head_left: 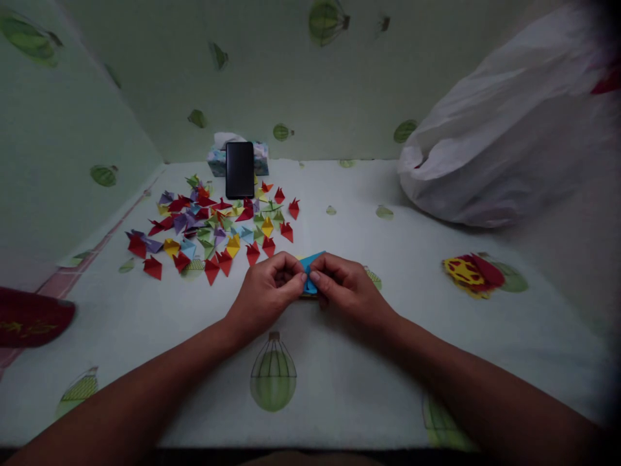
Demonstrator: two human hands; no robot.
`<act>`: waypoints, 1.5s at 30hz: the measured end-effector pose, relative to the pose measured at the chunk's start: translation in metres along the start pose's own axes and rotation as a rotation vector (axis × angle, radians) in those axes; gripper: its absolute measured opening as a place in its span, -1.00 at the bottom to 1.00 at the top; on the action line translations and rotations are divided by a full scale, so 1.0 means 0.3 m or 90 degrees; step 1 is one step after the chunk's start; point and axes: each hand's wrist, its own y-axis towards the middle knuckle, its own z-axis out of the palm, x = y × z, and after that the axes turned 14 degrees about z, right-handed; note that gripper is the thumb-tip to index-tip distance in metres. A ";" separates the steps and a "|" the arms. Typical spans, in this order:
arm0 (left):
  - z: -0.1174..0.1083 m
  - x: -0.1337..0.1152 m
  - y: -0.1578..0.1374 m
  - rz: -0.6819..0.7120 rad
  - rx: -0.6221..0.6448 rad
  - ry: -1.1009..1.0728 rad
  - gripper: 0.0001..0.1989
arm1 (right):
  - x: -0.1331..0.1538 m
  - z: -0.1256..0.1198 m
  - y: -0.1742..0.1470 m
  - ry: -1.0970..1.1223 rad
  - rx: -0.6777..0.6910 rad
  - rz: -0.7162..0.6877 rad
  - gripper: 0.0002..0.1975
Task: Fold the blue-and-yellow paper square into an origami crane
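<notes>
Blue paper (313,260): pinched by my left hand (272,285) and right hand (353,289)
Folded pieces (220,235): at my ten o'clock

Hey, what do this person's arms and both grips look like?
The left forearm and right forearm are bare, with no sleeve, watch or bracelet showing. The left grip and right grip are ungloved hands, no ring visible in dim light.

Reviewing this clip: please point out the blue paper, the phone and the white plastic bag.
Blue paper (306,263): head view, on its exposed upper part.
Phone (239,170): head view, middle of its dark screen.
White plastic bag (478,145): head view, middle of its side.
</notes>
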 end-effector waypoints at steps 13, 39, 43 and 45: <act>-0.003 0.007 -0.002 0.071 0.004 0.068 -0.83 | -0.008 0.004 0.006 -0.053 -0.009 -0.017 -0.82; -0.017 0.026 0.004 0.238 -0.023 0.175 -0.96 | 0.004 0.007 0.007 0.112 0.083 0.140 -0.81; -0.014 0.024 0.002 0.148 -0.050 0.058 -0.83 | 0.003 0.010 0.007 0.118 0.003 0.115 -0.83; -0.011 0.020 0.004 0.106 -0.063 0.036 -0.81 | -0.001 0.010 0.007 0.130 -0.033 0.096 -0.83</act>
